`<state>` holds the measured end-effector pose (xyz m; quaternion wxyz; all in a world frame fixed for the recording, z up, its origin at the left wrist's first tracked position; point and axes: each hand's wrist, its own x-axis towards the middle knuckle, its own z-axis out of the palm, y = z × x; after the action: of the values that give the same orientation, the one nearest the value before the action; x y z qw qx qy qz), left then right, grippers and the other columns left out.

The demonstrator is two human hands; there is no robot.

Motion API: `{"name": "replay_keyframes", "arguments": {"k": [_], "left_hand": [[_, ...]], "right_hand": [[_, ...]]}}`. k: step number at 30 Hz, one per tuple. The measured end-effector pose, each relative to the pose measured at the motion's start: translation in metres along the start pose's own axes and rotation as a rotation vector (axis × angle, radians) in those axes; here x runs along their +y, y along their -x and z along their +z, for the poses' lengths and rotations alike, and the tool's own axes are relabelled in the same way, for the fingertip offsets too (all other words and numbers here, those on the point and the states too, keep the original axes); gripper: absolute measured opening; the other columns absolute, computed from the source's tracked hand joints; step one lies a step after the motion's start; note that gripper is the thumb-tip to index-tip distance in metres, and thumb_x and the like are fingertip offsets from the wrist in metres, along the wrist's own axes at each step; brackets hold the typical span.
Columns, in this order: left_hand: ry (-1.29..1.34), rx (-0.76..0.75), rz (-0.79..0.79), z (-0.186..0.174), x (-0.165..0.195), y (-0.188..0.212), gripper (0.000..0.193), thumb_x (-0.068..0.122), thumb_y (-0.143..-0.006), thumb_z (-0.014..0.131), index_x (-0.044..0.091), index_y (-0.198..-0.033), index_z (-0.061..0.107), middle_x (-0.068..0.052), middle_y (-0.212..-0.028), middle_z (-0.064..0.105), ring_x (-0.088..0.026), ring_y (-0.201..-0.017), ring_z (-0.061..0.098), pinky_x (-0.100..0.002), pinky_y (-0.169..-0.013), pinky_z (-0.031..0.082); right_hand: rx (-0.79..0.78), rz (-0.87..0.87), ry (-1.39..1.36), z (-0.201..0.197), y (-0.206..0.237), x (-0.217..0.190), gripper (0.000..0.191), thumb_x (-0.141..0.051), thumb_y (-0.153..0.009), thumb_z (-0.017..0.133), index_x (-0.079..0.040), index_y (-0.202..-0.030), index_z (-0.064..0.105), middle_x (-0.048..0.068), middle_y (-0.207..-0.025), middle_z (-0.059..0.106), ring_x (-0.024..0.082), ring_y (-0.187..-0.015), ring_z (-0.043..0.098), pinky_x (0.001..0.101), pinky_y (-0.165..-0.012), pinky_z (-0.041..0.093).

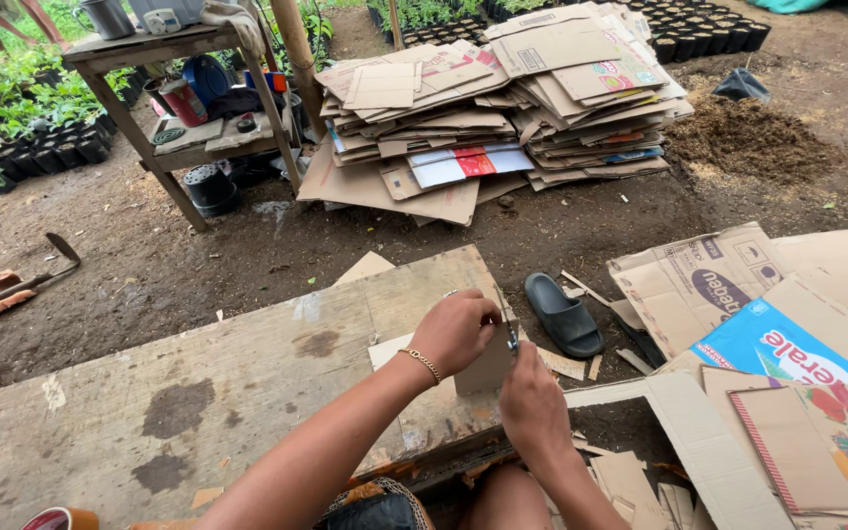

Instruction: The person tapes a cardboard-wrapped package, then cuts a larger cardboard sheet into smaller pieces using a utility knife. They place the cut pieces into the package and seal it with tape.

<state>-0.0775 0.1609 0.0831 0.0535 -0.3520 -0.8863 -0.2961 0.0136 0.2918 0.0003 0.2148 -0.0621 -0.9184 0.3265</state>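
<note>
Two hands, left [455, 332] and right [532, 400], are working over one wooden surface [198, 383]; one dark sandal [563, 314], one hoe [26, 280] and one cardboard stack [503, 98] are lying nearby.

a small piece of plain brown cardboard [488, 368] stands upright at the edge of the worn wooden board, its flat face toward the camera (top edge hidden), with a slim metal blade [508, 329] against it.
</note>
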Motion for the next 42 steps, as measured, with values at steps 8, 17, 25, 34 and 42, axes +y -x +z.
{"name": "replay_keyframes", "arguments": {"k": [8,17,25,34,42], "left_hand": [[0.023,0.018,-0.014,0.003,0.001,0.001,0.012,0.012,-0.085,0.07,0.004,-0.091,0.077,-0.013,-0.094,0.07,-0.031,-0.095,0.068,-0.041,-0.089,0.054],[0.003,0.06,-0.008,0.01,0.004,0.0,0.014,0.014,-0.088,0.07,0.003,-0.093,0.076,-0.013,-0.098,0.07,-0.032,-0.097,0.067,-0.042,-0.09,0.053],[-0.011,0.073,0.013,0.009,0.008,0.002,0.014,0.013,-0.088,0.069,0.002,-0.095,0.075,-0.014,-0.098,0.069,-0.033,-0.097,0.066,-0.043,-0.09,0.052],[0.052,0.099,-0.034,0.016,0.007,0.005,0.013,0.01,-0.089,0.067,0.0,-0.096,0.072,-0.018,-0.1,0.067,-0.037,-0.101,0.064,-0.044,-0.091,0.052],[0.067,0.141,0.001,0.029,0.007,0.008,0.014,0.006,-0.088,0.066,-0.002,-0.099,0.069,-0.022,-0.103,0.064,-0.041,-0.103,0.061,-0.046,-0.091,0.051]], "right_hand": [[-0.014,0.008,0.03,-0.001,-0.001,-0.001,0.021,-0.01,-0.098,0.048,0.001,-0.115,0.046,0.031,-0.1,0.066,0.051,-0.089,0.066,0.0592,-0.076,0.052],[-0.009,-0.014,0.06,-0.003,0.0,0.0,0.024,-0.003,-0.091,0.051,0.002,-0.114,0.046,0.03,-0.102,0.066,0.051,-0.09,0.066,0.0582,-0.075,0.054],[-0.021,-0.022,0.063,-0.007,0.001,-0.003,0.027,-0.003,-0.091,0.053,0.002,-0.116,0.045,0.029,-0.104,0.066,0.05,-0.088,0.067,0.0575,-0.073,0.055],[0.012,-0.036,0.051,-0.003,0.001,-0.003,0.026,-0.004,-0.091,0.053,0.001,-0.115,0.044,0.029,-0.104,0.065,0.052,-0.088,0.066,0.0599,-0.072,0.053],[-0.012,0.002,0.068,0.013,0.005,0.012,0.024,-0.005,-0.094,0.051,0.001,-0.113,0.036,0.032,-0.099,0.063,0.053,-0.084,0.066,0.0604,-0.071,0.053]]}}
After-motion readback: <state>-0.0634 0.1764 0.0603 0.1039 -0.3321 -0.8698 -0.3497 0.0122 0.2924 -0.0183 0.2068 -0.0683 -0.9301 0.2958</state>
